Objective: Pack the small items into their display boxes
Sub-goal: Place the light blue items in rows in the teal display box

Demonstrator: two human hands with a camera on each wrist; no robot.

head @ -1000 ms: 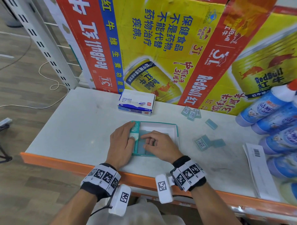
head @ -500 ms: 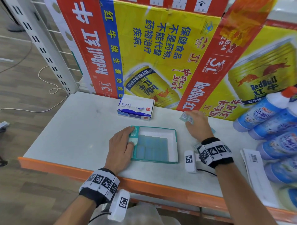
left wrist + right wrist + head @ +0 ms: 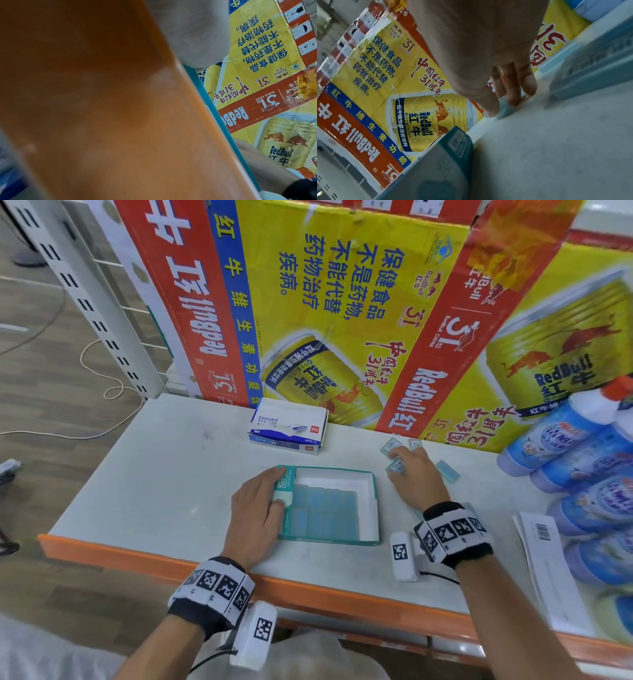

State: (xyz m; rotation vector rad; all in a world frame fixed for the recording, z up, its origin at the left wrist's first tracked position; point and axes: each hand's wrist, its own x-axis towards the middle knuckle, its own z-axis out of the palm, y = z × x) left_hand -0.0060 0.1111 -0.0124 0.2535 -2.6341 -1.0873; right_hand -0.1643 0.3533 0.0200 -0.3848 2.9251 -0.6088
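A teal display box (image 3: 371, 501) lies open mid-table, its left part filled with several blue wrapped erasers (image 3: 325, 508). My left hand (image 3: 279, 487) rests with straight fingers on the box's left wall; in the left wrist view only my thumb (image 3: 197, 33) and the box rim (image 3: 214, 108) show. To the right of the box my right hand (image 3: 399, 460) pinches one loose eraser (image 3: 505, 109) against the table between thumb and fingers. Two more erasers (image 3: 390, 445) lie just beyond it and another eraser (image 3: 447, 470) to its right.
A white and blue eraser carton (image 3: 287, 426) stands behind the box. Printed cardboard (image 3: 342, 302) walls off the back. Blue bottles (image 3: 565, 440) are stacked at the right, with a barcoded paper (image 3: 544, 559) in front of them. The orange shelf edge (image 3: 308, 587) runs along the front.
My right hand left the box, reached to the loose erasers at the back right and now pinches one. The left hand has stayed on the box.
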